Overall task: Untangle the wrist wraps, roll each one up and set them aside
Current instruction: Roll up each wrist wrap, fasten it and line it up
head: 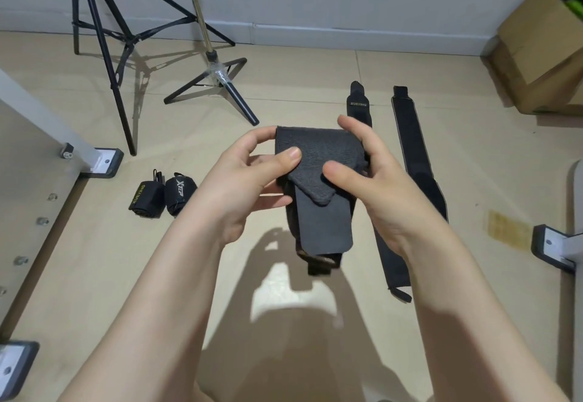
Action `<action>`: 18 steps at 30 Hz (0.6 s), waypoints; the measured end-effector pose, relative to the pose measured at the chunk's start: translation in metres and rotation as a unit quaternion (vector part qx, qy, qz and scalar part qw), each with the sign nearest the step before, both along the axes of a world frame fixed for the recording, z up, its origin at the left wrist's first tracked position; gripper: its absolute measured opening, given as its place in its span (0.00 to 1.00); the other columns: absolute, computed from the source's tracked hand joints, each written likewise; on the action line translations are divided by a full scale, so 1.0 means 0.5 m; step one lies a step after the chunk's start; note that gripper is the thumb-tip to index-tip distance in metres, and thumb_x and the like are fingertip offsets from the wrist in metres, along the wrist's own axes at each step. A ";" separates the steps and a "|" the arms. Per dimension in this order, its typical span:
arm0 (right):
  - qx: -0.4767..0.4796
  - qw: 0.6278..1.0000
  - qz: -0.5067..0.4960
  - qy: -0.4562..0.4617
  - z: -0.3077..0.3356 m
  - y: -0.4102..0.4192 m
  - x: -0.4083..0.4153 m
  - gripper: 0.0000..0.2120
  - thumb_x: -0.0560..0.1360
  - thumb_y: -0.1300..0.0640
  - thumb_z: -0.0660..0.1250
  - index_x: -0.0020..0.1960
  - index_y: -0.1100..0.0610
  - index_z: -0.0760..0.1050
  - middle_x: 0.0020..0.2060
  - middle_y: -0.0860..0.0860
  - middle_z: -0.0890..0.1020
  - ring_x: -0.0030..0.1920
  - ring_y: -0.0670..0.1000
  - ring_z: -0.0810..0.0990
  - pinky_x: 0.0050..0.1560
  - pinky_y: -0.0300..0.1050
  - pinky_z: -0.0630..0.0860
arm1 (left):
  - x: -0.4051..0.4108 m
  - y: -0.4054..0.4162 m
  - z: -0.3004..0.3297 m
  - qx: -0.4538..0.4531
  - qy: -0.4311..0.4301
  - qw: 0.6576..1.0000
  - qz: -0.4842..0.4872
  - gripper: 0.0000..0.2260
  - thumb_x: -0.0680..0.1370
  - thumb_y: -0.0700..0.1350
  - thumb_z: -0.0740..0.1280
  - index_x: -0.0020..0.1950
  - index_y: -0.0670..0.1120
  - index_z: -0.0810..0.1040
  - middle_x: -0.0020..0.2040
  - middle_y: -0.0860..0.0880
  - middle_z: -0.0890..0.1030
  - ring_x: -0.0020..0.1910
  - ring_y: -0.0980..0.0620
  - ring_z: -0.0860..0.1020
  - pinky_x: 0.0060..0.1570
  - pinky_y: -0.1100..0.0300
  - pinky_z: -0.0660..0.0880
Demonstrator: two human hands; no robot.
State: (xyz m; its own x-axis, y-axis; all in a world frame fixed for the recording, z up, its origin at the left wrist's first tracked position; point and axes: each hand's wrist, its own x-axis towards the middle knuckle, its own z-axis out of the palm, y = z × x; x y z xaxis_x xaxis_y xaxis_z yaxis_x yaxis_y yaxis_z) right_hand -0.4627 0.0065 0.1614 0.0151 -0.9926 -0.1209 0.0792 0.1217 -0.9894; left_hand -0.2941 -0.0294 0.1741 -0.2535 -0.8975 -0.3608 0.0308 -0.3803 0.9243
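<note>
A black wrist wrap is held above the floor between both hands, partly rolled at its top, with its loose end hanging down to about knee height. My left hand grips its left side, thumb on the front. My right hand grips the right side, thumb pressing the folded flap. Two rolled wraps lie side by side on the floor to the left. Two flat unrolled wraps lie on the floor to the right, one partly hidden behind my right hand, the other further right.
A black tripod and a second stand occupy the floor at the back left. Cardboard boxes sit at the back right. A table leg foot stands at the left, another foot at the right.
</note>
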 end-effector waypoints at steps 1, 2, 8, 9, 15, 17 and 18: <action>0.006 1.000 0.014 -0.005 0.004 0.002 -0.007 0.36 0.66 0.62 0.74 0.69 0.45 0.66 0.58 0.42 0.77 0.55 0.40 0.80 0.49 0.32 0.75 | -0.001 0.001 -0.001 0.003 0.003 1.000 -0.001 0.14 0.75 0.46 0.68 0.60 0.52 0.74 0.42 0.51 0.81 0.39 0.50 0.80 0.41 0.58 0.80; 0.010 1.000 0.022 -0.001 0.007 0.002 -0.010 0.38 0.65 0.66 0.75 0.69 0.46 0.66 0.58 0.43 0.77 0.54 0.40 0.80 0.48 0.32 0.75 | -0.003 0.002 -0.002 0.005 0.002 1.000 0.002 0.14 0.75 0.47 0.68 0.61 0.53 0.74 0.43 0.51 0.81 0.39 0.49 0.79 0.40 0.60 0.80; 0.010 0.998 -0.052 0.031 0.021 0.005 0.003 0.31 0.66 0.66 0.75 0.65 0.49 0.71 0.52 0.47 0.81 0.46 0.40 0.82 0.42 0.31 0.76 | -0.002 0.002 -0.009 -0.041 -0.016 0.999 -0.033 0.27 0.68 0.47 0.75 0.65 0.54 0.74 0.49 0.47 0.83 0.44 0.51 0.80 0.49 0.58 0.74; 0.010 0.997 -0.065 0.028 0.022 0.005 0.004 0.29 0.66 0.64 0.75 0.64 0.50 0.72 0.50 0.47 0.82 0.45 0.40 0.82 0.41 0.31 0.75 | 0.000 0.002 -0.010 -0.052 -0.010 0.997 -0.054 0.30 0.65 0.45 0.77 0.66 0.53 0.73 0.51 0.45 0.83 0.47 0.51 0.82 0.50 0.57 0.76; 0.031 0.995 -0.088 -0.018 0.024 -0.003 0.001 0.17 0.67 0.59 0.75 0.54 0.53 0.78 0.45 0.50 0.85 0.46 0.49 0.84 0.41 0.38 0.78 | -0.021 0.025 0.002 -0.072 -0.035 0.995 -0.055 0.25 0.69 0.29 0.71 0.64 0.43 0.73 0.42 0.51 0.81 0.28 0.63 0.78 0.23 0.74 0.68; 0.034 0.996 -0.070 -0.030 0.024 -0.002 0.001 0.19 0.65 0.54 0.75 0.55 0.53 0.77 0.43 0.48 0.85 0.44 0.47 0.84 0.39 0.36 0.77 | -0.023 0.025 0.000 -0.077 -0.050 0.995 -0.048 0.21 0.70 0.30 0.71 0.61 0.41 0.74 0.32 0.56 0.79 0.23 0.64 0.74 0.21 0.75 0.65; 0.037 0.996 -0.060 -0.047 0.024 -0.002 0.002 0.22 0.63 0.53 0.74 0.56 0.54 0.76 0.44 0.48 0.85 0.44 0.46 0.84 0.38 0.35 0.77 | -0.022 0.024 -0.002 -0.081 -0.066 0.993 -0.050 0.19 0.70 0.32 0.72 0.60 0.42 0.75 0.28 0.58 0.78 0.22 0.64 0.73 0.21 0.75 0.64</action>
State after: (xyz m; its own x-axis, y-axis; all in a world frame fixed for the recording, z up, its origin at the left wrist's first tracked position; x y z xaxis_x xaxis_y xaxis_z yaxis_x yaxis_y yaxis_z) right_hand -0.4617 0.0053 0.1733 -0.0887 -0.9763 -0.1972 0.1891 0.1779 -0.9657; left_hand -0.3051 -0.0174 0.1731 -0.3039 -0.9192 -0.2505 -0.1261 -0.2218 0.9669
